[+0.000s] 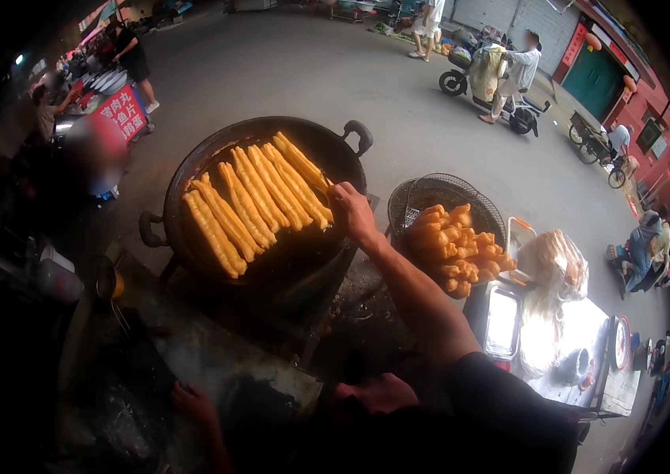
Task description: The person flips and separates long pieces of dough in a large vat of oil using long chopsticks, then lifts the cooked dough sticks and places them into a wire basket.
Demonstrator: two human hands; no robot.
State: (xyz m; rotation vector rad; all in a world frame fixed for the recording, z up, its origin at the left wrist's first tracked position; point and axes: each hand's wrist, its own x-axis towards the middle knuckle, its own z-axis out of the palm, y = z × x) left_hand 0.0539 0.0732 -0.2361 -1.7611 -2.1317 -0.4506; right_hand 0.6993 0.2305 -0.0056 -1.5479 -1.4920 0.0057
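Note:
Several golden fried dough sticks [252, 192] lie side by side in the dark oil of a large black wok [175, 195]. My right hand [350, 208] is over the wok's right side, its fingers closed around what looks like a thin utensil, mostly hidden, at the lower end of the rightmost dough stick. To the right, a round wire-mesh basket [492, 207] holds a heap of browner fried dough sticks [456, 246]. In shadow at lower left, my left hand [190, 403] is at the worn work surface [222, 355]; whether it holds anything is unclear.
Looped handles [360, 137] jut from the wok's rim. A bright metal-topped stand [578, 338] with plastic bags [554, 266] and a dial scale [622, 342] stands right. A strainer [111, 284] lies left. Beyond are a street, a person on a scooter [516, 77] and market stalls.

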